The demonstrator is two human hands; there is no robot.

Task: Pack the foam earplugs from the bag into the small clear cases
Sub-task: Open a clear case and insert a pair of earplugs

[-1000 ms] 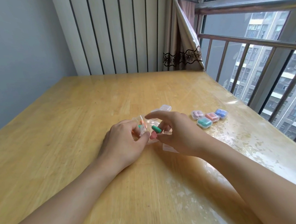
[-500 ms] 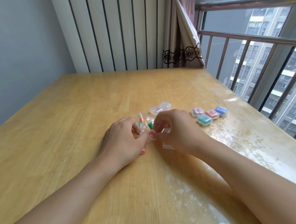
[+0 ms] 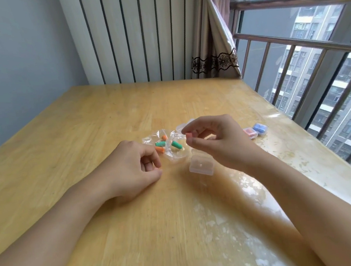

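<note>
A crumpled clear bag [image 3: 167, 143] lies on the wooden table [image 3: 84, 131], holding green earplugs [image 3: 176, 144] and orange earplugs [image 3: 160, 149]. My right hand [image 3: 216, 141] hovers above the table and pinches a small pink earplug [image 3: 188, 135] between thumb and forefinger. An open, empty clear case [image 3: 201, 162] sits just below that hand. My left hand [image 3: 131, 169] rests on the table beside the bag, fingers curled, with nothing seen in it. Another clear case [image 3: 181, 127] lies behind the bag, partly hidden by my right hand.
Closed cases filled with pink earplugs [image 3: 250, 132] and blue earplugs [image 3: 260, 128] sit at the right, partly hidden by my right hand. The table's right edge runs along a railed window [image 3: 313, 59]. A striped wall panel and a curtain stand behind the table.
My hands have moved apart. The right hand lifted away from the bag with a pink earplug, uncovering the open case; the left hand let go of the bag and drew back.
</note>
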